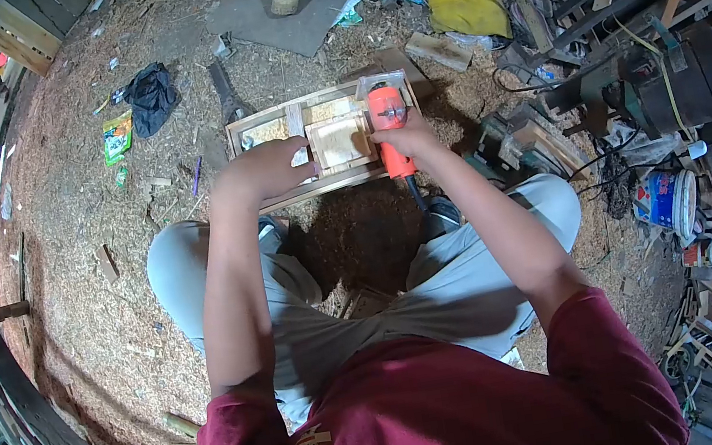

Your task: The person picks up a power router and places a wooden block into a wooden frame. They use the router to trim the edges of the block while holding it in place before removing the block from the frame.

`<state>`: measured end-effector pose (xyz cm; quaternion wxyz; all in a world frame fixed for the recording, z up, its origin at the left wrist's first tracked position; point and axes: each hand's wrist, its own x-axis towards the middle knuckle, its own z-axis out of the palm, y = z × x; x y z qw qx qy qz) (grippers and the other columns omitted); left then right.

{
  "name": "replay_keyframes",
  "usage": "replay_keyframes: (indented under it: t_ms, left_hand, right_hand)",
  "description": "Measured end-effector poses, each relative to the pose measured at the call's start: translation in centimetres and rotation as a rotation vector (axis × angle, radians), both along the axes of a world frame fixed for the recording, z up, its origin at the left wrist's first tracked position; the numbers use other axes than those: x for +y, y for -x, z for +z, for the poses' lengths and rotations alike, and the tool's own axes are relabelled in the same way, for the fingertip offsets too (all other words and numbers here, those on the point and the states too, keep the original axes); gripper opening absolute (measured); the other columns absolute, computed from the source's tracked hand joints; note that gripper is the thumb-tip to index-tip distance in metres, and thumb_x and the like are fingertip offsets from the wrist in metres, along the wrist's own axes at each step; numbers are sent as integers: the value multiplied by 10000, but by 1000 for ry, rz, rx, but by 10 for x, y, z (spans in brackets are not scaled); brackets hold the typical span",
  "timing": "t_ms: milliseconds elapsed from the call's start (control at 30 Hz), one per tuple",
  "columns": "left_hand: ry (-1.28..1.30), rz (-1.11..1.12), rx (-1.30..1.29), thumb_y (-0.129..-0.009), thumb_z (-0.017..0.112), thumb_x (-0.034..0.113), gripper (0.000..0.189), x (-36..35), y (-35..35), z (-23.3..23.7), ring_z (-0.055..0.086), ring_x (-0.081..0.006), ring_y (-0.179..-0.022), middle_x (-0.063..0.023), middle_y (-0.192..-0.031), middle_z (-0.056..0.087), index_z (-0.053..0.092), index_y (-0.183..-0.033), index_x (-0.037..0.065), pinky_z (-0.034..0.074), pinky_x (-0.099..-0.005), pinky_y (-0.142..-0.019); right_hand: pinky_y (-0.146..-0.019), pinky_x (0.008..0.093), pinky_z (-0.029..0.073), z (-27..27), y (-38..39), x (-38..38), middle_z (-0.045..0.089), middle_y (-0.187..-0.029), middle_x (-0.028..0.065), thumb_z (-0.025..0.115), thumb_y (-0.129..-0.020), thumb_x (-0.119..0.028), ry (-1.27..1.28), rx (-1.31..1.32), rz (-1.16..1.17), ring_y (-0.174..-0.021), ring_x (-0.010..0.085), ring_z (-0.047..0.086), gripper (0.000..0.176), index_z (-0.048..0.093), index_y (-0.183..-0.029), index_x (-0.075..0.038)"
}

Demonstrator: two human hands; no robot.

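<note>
An orange trim router point(389, 109) with a clear plastic base lies across the right end of a shallow wooden tray-like frame point(332, 185). My right hand point(413, 136) is wrapped round the router's body, thumb on its left side. Beside the router, inside the larger frame, sits a small square wooden frame point(340, 141) with a pale panel. My left hand point(272, 169) grips the left edge of this small frame, fingertips and thumb against it; part of that edge is hidden. A black cord point(417, 193) runs down from the router towards my right foot.
Sawdust covers the ground. A black plastic bag point(150, 98) and a green-yellow packet point(118, 137) lie to the left. Yellow cloth point(467, 0) and wood scraps are beyond. On the right stand a machine point(676, 82), loose cables and a paint bucket point(667, 200).
</note>
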<state>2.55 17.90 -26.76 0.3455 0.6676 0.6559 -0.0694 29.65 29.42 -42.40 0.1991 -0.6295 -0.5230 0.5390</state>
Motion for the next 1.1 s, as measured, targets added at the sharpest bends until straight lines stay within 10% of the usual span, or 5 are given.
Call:
replay_keyframes:
  t_ms: [267,533,800,1100]
  left_hand:
    - [-26,36,-38,-1015,643,577,693,-12,9,3,657,-383,-1328,-219,-1434,681,536,-1574,180,515,-466,-1114]
    - [-340,123,-25,-1007,680,489,510,-31,6,6,749,-367,-1119,-192,-1189,780,702,-1352,113,580,-470,-971]
    - [-535,74,-495,-955,780,408,381,-53,-38,47,758,-302,-843,-137,-901,763,740,-1008,33,575,-415,-762]
    - [-521,-63,-1013,-1018,758,219,256,-91,-102,53,680,-136,-923,-59,-979,714,700,-1164,17,549,-308,-832]
  right_hand:
    - [-859,419,627,41,-13,-1,737,-1122,125,912,-797,-124,0,104,33,-992,243,753,596,602,-1293,-7]
    - [-916,511,640,137,-31,-32,717,-1198,208,678,-994,-287,191,768,0,-1081,347,744,529,544,-1397,30]
    - [-861,471,654,199,-55,-77,738,-1115,192,721,-973,-346,146,995,-106,-976,312,766,532,597,-1297,57]
    - [-1030,483,606,272,-59,-121,693,-1302,204,715,-967,-350,-44,976,-90,-1226,322,697,683,481,-1455,66]
